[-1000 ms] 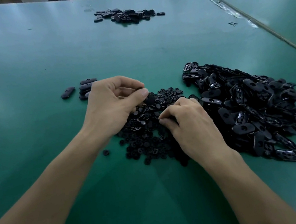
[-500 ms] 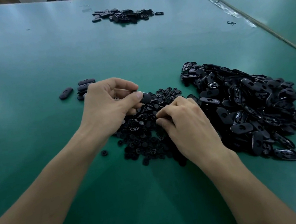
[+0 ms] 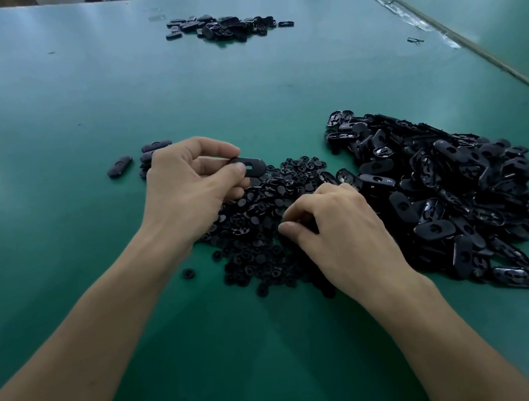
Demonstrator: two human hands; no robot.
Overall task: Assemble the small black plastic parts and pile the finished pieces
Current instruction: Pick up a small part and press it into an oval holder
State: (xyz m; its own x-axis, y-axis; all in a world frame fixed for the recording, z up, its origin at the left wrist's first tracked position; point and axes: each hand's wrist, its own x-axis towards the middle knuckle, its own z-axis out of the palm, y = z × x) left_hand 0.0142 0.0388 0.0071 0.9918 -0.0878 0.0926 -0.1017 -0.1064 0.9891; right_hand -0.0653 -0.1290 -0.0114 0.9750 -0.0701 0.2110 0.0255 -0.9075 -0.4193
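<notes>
My left hand (image 3: 189,191) pinches a flat black oval plate (image 3: 250,166) with a slot in it, held just above the heap of small round black parts (image 3: 261,235). Over that heap's right side, my right hand (image 3: 341,233) has its thumb and forefinger curled down into the round parts; whether it holds one is hidden. A large heap of black oval plates (image 3: 445,189) lies to the right. A few finished oval pieces (image 3: 145,156) lie on the table behind my left hand.
The green table (image 3: 35,115) stretches far ahead, with another pile of black parts (image 3: 222,28) near its far edge. One round part (image 3: 187,274) lies alone left of the heap. A seam (image 3: 476,56) runs diagonally at right. Red stools stand beyond the table.
My left hand has turned the oval plate so its slotted face now shows beyond the thumb. My right hand has stayed on the round parts, fingers working among them.
</notes>
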